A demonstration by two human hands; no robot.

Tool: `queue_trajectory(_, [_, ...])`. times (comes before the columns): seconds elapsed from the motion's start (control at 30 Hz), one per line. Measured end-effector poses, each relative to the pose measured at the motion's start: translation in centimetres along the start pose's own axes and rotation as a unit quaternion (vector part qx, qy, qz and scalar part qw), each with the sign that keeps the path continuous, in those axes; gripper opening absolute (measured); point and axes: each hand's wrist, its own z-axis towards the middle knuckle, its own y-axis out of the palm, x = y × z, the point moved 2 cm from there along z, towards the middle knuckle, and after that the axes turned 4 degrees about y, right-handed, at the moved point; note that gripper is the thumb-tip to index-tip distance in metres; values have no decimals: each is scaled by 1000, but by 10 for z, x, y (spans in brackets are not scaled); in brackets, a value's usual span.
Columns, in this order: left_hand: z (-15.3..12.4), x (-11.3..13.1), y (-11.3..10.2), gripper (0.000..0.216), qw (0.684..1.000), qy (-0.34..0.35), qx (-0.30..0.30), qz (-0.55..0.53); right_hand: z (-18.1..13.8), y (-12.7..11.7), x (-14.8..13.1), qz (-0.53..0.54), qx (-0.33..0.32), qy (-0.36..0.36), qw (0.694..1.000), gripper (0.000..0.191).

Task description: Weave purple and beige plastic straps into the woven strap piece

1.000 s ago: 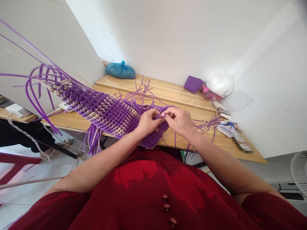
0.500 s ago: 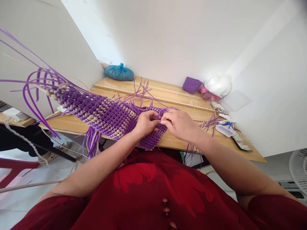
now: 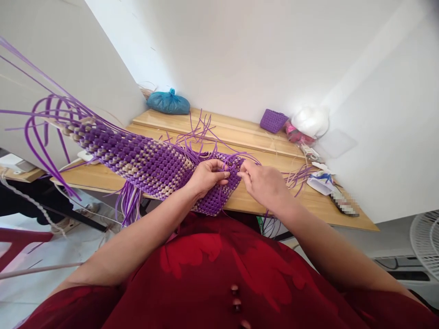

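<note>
A long woven piece of purple and beige cord (image 3: 137, 160) lies across the table's front edge, its left end raised with loose strands fanning out. My left hand (image 3: 210, 177) rests on the right part of the weave, thumb and fingers closed on its edge. Just right of it, my right hand (image 3: 264, 183) is pinched, thumb against fingers. A thin purple strand seems to run by its fingertips, but what it pinches is too small to make out. Loose purple strands (image 3: 202, 132) stick up behind the hands, and a bundle of strands (image 3: 130, 203) hangs below the weave.
On the wooden table (image 3: 236, 125) stand a blue tied plastic bag (image 3: 168, 102), a small purple woven pouch (image 3: 273, 120) and a white bag (image 3: 310, 122). A phone (image 3: 344, 204) lies at the right edge. A white fan (image 3: 425, 242) is at far right. Another person's legs (image 3: 30, 201) show at left.
My right hand has moved a little right, away from my left hand, opening a gap between their fingertips. The left hand stays on the weave. The whole view has shifted slightly.
</note>
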Motion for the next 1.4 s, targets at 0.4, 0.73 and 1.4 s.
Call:
queue_trajectory(0.4, [-3,0,3,40,998,52,16,40,-5,13,-12,42,-62,-28,997,22])
queue_trajectory(0.73, [2,5,5,33,988,33,-13,153,5,30,-13,207,77,42,974,22])
queue_trajectory(1.4, [6,1,10,35,983,51,23,176,-18,55,-1,232,76,-61,968,22])
